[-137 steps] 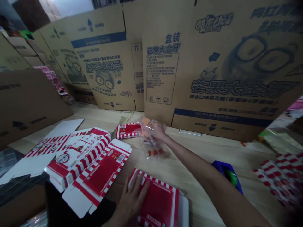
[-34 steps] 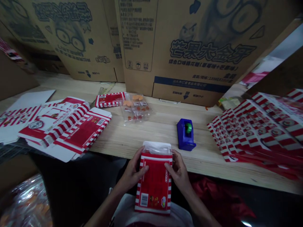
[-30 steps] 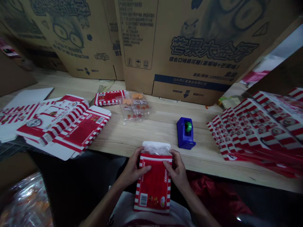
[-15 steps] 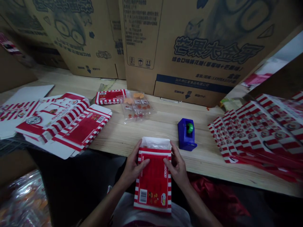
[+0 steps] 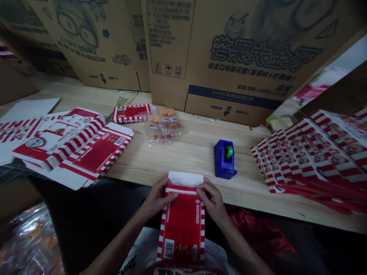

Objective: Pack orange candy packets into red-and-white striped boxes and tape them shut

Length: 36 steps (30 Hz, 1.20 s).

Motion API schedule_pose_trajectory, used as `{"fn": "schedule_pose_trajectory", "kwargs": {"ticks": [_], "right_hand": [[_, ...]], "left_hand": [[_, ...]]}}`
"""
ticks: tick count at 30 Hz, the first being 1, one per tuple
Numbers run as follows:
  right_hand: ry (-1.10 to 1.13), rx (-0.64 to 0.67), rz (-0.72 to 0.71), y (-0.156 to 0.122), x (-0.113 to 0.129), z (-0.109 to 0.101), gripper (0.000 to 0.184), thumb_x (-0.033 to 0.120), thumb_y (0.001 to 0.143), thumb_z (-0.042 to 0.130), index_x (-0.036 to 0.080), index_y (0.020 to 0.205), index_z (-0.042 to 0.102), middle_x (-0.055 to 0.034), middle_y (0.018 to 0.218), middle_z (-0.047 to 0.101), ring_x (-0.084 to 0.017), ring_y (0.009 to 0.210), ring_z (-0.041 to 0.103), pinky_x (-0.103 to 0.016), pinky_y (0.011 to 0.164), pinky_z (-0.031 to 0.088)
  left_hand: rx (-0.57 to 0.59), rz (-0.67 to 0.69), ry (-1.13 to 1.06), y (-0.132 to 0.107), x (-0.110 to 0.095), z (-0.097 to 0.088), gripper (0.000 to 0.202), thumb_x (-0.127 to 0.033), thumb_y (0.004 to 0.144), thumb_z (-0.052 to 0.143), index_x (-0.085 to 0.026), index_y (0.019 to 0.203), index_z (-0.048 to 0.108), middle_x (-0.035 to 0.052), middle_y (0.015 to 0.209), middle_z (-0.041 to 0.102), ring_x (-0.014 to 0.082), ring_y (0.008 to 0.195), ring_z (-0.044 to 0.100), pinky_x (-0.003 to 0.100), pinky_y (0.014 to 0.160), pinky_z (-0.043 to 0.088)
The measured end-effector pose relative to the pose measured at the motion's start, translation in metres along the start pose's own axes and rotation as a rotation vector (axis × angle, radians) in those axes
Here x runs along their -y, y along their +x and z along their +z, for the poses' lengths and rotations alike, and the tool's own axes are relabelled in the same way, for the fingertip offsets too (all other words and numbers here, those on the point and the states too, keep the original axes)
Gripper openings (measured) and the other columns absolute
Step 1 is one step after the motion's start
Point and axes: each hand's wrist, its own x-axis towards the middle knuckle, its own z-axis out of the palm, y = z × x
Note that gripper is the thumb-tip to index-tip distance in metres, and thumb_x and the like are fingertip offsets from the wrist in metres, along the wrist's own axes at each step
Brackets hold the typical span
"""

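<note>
Between my two hands is a red-and-white striped carton point(image 5: 183, 225), its barcode face toward me and its white end flap standing up at the far end. My left hand point(image 5: 157, 198) grips the upper left edge, thumb on the front face. On the upper right edge my right hand point(image 5: 211, 200) is closed the same way, its thumb near the top corner. The clear wrapping seen at the carton's mouth is now out of sight behind the front panel. Past the carton, clear bags of orange and red candy point(image 5: 164, 124) lie on the table.
A blue tape dispenser point(image 5: 225, 159) stands right of centre on the wooden table point(image 5: 197, 137). Flat cartons point(image 5: 97, 152) are piled at left, filled-looking striped boxes point(image 5: 304, 156) at right. A closed small box point(image 5: 130, 113) lies near tall cardboard boxes point(image 5: 172, 88). Bagged candy point(image 5: 34, 240) sits lower left.
The carton has come slightly lower and nearer my body, and the clear wrapping at its mouth has gone from view inside. Both hands stay on its upper edges; the camera view shifted a little.
</note>
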Motion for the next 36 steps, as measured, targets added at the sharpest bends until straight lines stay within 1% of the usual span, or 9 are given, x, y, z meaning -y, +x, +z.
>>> {"fn": "schedule_pose_trajectory", "kwargs": {"ticks": [4, 8, 10, 18, 21, 24, 29, 32, 36], "right_hand": [[0.068, -0.051, 0.028, 0.004, 0.004, 0.004, 0.018, 0.028, 0.089, 0.058, 0.02, 0.075, 0.065, -0.003, 0.082, 0.059, -0.018, 0.081, 0.057, -0.029, 0.075, 0.045], [0.091, -0.124, 0.07, 0.003, 0.005, 0.01, 0.012, 0.028, 0.088, 0.059, 0.021, 0.09, 0.069, -0.0046, 0.092, 0.065, -0.02, 0.088, 0.061, -0.03, 0.081, 0.047], [0.086, -0.126, 0.073, 0.003, 0.006, 0.012, 0.013, 0.028, 0.089, 0.058, 0.021, 0.09, 0.069, -0.0046, 0.093, 0.066, -0.02, 0.089, 0.061, -0.029, 0.081, 0.047], [0.008, -0.1, 0.026, 0.007, 0.009, 0.01, 0.014, 0.027, 0.089, 0.058, 0.02, 0.08, 0.065, -0.0017, 0.079, 0.06, -0.016, 0.076, 0.058, -0.025, 0.07, 0.046], [0.054, -0.09, 0.053, 0.01, 0.006, 0.006, 0.015, 0.029, 0.089, 0.058, 0.021, 0.099, 0.065, -0.0039, 0.093, 0.064, -0.018, 0.083, 0.061, -0.027, 0.073, 0.048], [0.101, -0.05, 0.085, 0.012, 0.005, 0.002, 0.038, 0.032, 0.087, 0.061, 0.024, 0.124, 0.059, -0.0068, 0.114, 0.066, -0.021, 0.1, 0.062, -0.031, 0.083, 0.05], [0.02, 0.074, 0.016, 0.017, 0.005, -0.001, 0.016, 0.035, 0.083, 0.065, 0.021, 0.084, 0.074, -0.0055, 0.086, 0.072, -0.023, 0.084, 0.063, -0.035, 0.08, 0.049], [-0.009, 0.097, -0.012, 0.017, 0.006, 0.0, 0.026, 0.035, 0.086, 0.061, 0.021, 0.066, 0.071, -0.003, 0.069, 0.068, -0.02, 0.075, 0.06, -0.034, 0.074, 0.048], [-0.01, 0.038, -0.014, 0.014, 0.008, 0.004, 0.026, 0.032, 0.088, 0.059, 0.022, 0.066, 0.07, -0.0023, 0.07, 0.065, -0.021, 0.081, 0.059, -0.035, 0.08, 0.047]], "left_hand": [[-0.084, 0.066, 0.004, 0.005, -0.006, -0.001, 0.023, -0.033, 0.084, 0.065, -0.016, 0.068, 0.062, 0.0051, 0.091, 0.063, 0.0188, 0.087, 0.058, 0.03, 0.079, 0.045], [-0.174, 0.017, -0.112, 0.007, -0.006, 0.002, 0.018, -0.03, 0.076, 0.073, -0.016, 0.068, 0.064, 0.0031, 0.08, 0.064, 0.0167, 0.077, 0.059, 0.028, 0.072, 0.047], [-0.211, -0.017, -0.193, 0.007, -0.007, 0.003, 0.017, -0.027, 0.073, 0.075, -0.017, 0.078, 0.062, 0.0011, 0.08, 0.063, 0.0149, 0.074, 0.059, 0.026, 0.068, 0.047], [-0.168, -0.058, -0.236, 0.007, -0.021, 0.003, 0.063, -0.024, 0.075, 0.073, -0.024, 0.13, 0.043, -0.0004, 0.087, 0.063, 0.0151, 0.078, 0.062, 0.024, 0.068, 0.048], [-0.257, 0.03, -0.239, 0.003, -0.015, 0.008, 0.049, -0.026, 0.077, 0.072, -0.023, 0.12, 0.049, 0.0014, 0.093, 0.065, 0.0164, 0.083, 0.064, 0.027, 0.072, 0.05], [-0.346, 0.065, -0.168, -0.002, -0.005, 0.013, 0.035, -0.03, 0.078, 0.072, -0.019, 0.109, 0.061, 0.0059, 0.103, 0.068, 0.0195, 0.092, 0.065, 0.03, 0.079, 0.051], [-0.216, 0.103, -0.087, -0.003, 0.004, 0.006, 0.03, -0.031, 0.073, 0.077, -0.018, 0.099, 0.072, 0.0068, 0.1, 0.069, 0.021, 0.091, 0.065, 0.031, 0.078, 0.052], [-0.109, 0.134, -0.047, 0.002, -0.001, -0.002, 0.018, -0.033, 0.074, 0.076, -0.018, 0.083, 0.072, 0.005, 0.089, 0.068, 0.0194, 0.084, 0.064, 0.03, 0.075, 0.051], [-0.038, 0.164, 0.092, 0.008, -0.009, -0.007, 0.019, -0.032, 0.083, 0.066, -0.017, 0.073, 0.068, 0.0042, 0.084, 0.064, 0.0173, 0.081, 0.06, 0.029, 0.074, 0.047]]}}
